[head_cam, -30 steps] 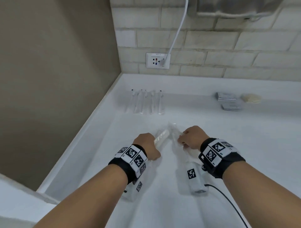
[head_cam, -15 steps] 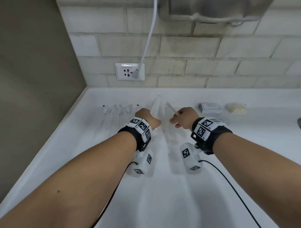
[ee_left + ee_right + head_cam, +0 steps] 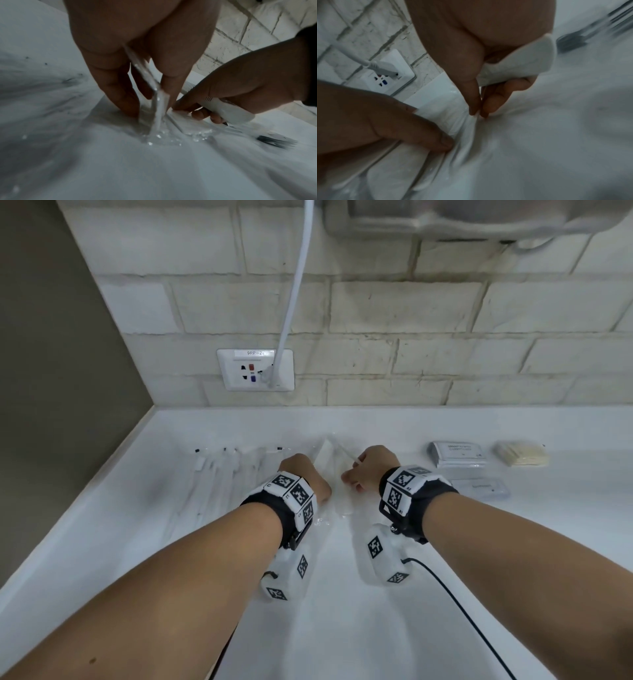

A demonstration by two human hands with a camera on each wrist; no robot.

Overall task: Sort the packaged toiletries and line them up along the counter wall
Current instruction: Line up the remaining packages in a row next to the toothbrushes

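Both hands lowered to counter, left hand pinching clear packet, right hand pinching wrapped comb and plastic edge.

Both forearms stretched forward, side by side, wrists banded. Left hand knuckles up, fingers pointing down, pinching a clear plastic packet between them. Right hand close alongside, fingers curled round a white wrapped item, thumb and forefinger tips pressed together.
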